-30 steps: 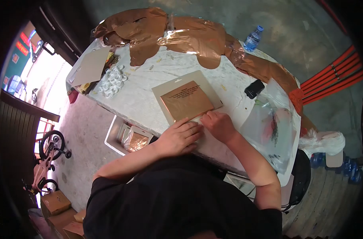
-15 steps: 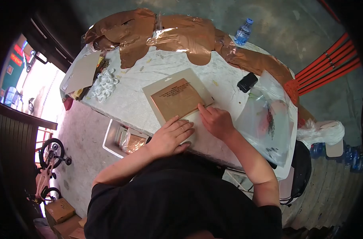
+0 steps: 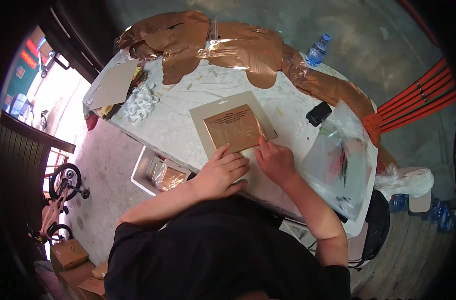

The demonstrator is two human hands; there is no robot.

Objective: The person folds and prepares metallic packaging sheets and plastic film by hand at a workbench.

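Observation:
A flat copper-coloured plastic bag (image 3: 230,130) with printed dark text lies on a grey-beige card (image 3: 201,124) that has a hanger slot at its top edge. My left hand (image 3: 224,172) lies with fingers spread, its fingertips at the bag's lower left corner. At the lower right corner my right hand (image 3: 275,162) has its fingers curled, with thumb and index finger together on the bag's edge. A raised crease runs along the bag's right side, above those fingers. What lies beneath the fingertips is hidden.
Copper-coloured film (image 3: 238,50) covers the far side of the white table (image 3: 180,107). White loops (image 3: 140,102) and cards (image 3: 115,85) lie left. A black object (image 3: 318,114), clear bags (image 3: 333,165) and a water bottle (image 3: 318,50) are right. A white box (image 3: 144,172) stands below the edge.
The whole view has shifted slightly. A crease now stands up along the bag's right side, by my right fingers. My left hand keeps its place at the lower left corner.

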